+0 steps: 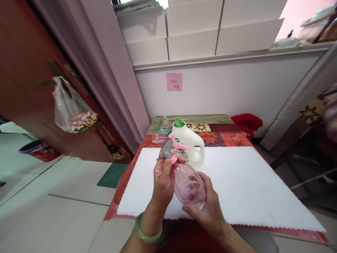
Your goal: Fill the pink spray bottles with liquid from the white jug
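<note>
A clear pink spray bottle (184, 179) is tilted in front of me over the white mat, its grey and pink trigger head (166, 148) pointing up and left. My left hand (163, 175) has its fingers closed around the neck, just under the pink collar. Around the lower body of the bottle, my right hand (210, 202) is wrapped from the right side. Just behind the spray bottle stands a cream plastic jug (197, 149) with a handle on its right. A green funnel-like piece (179, 122) sits in the jug's mouth.
More small pink and green bottles (160, 138) are at the table's back left. A white mat (231, 182) covers much of the patterned table. A bag of colourful bits (76, 109) hangs from the door handle at left.
</note>
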`<state>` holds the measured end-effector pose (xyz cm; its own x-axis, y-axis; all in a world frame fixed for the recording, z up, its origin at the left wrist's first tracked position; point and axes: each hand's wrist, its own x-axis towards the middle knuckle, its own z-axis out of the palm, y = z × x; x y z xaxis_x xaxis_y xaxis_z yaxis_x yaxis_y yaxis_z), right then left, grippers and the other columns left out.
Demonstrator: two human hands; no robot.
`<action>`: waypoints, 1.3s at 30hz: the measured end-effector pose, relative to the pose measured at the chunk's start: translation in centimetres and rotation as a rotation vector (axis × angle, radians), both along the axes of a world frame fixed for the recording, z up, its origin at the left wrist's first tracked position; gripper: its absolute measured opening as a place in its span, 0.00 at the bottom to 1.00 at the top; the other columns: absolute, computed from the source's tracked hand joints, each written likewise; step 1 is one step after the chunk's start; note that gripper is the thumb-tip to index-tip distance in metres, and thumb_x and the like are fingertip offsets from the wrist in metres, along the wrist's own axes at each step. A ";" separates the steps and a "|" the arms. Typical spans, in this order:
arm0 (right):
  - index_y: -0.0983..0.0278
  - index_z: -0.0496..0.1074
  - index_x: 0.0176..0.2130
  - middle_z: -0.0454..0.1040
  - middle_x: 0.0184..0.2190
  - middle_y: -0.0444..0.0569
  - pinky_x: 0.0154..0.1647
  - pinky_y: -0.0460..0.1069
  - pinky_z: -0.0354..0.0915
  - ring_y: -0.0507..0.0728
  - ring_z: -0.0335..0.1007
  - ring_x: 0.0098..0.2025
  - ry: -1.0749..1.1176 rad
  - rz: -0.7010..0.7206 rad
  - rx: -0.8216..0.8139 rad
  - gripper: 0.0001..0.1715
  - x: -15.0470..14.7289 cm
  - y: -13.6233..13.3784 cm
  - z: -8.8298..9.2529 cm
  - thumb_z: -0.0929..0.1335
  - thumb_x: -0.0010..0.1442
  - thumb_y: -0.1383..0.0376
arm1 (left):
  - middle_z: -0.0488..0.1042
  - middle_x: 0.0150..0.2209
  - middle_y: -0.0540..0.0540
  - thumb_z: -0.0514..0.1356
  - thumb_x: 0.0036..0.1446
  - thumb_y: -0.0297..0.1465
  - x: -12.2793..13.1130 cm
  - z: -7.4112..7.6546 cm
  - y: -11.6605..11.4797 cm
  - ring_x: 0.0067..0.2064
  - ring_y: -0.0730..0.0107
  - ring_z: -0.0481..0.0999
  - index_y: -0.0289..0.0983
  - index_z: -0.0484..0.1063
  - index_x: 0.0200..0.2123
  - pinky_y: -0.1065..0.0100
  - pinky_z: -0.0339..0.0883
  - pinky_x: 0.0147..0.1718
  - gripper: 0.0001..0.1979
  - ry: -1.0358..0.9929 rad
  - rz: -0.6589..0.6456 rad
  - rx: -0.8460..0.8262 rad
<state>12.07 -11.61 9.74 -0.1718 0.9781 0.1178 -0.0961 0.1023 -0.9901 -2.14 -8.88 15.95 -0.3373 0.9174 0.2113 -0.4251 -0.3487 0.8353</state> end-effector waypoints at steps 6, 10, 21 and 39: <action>0.67 0.73 0.48 0.80 0.35 0.57 0.16 0.41 0.60 0.53 0.74 0.23 0.659 0.824 -0.820 0.61 -0.4 -0.3 -1.2 0.63 0.42 0.20 | 0.77 0.32 0.44 0.65 0.61 0.47 -0.5 -0.2 -0.2 0.41 0.59 0.80 0.37 0.80 0.40 0.54 0.67 0.58 0.18 -0.095 -0.223 0.008; 0.68 0.73 0.45 0.81 0.34 0.56 0.16 0.39 0.57 0.50 0.72 0.21 0.838 0.934 -0.966 0.60 -0.6 -0.1 -2.5 0.65 0.39 0.20 | 0.80 0.37 0.43 0.62 0.63 0.49 -0.4 -1.4 -0.9 0.43 0.57 0.81 0.40 0.79 0.45 0.52 0.68 0.57 0.19 -0.138 -0.231 -0.019; 0.68 0.75 0.49 0.82 0.34 0.56 0.20 0.44 0.64 0.56 0.77 0.25 0.741 0.594 -0.795 0.46 -3.5 -0.4 -2.6 0.70 0.53 0.31 | 0.82 0.50 0.38 0.74 0.46 0.51 -2.5 -2.8 -3.7 0.47 0.55 0.81 0.41 0.79 0.49 0.59 0.75 0.46 0.30 -0.141 -0.059 -0.243; 0.72 0.78 0.40 0.80 0.28 0.58 0.14 0.41 0.55 0.53 0.72 0.19 0.759 0.638 -0.934 0.50 -5.7 -1.1 -4.5 0.66 0.52 0.28 | 0.82 0.46 0.39 0.69 0.56 0.46 -5.4 -4.6 -4.0 0.54 0.48 0.79 0.39 0.79 0.46 0.52 0.70 0.56 0.20 0.015 -0.094 -0.233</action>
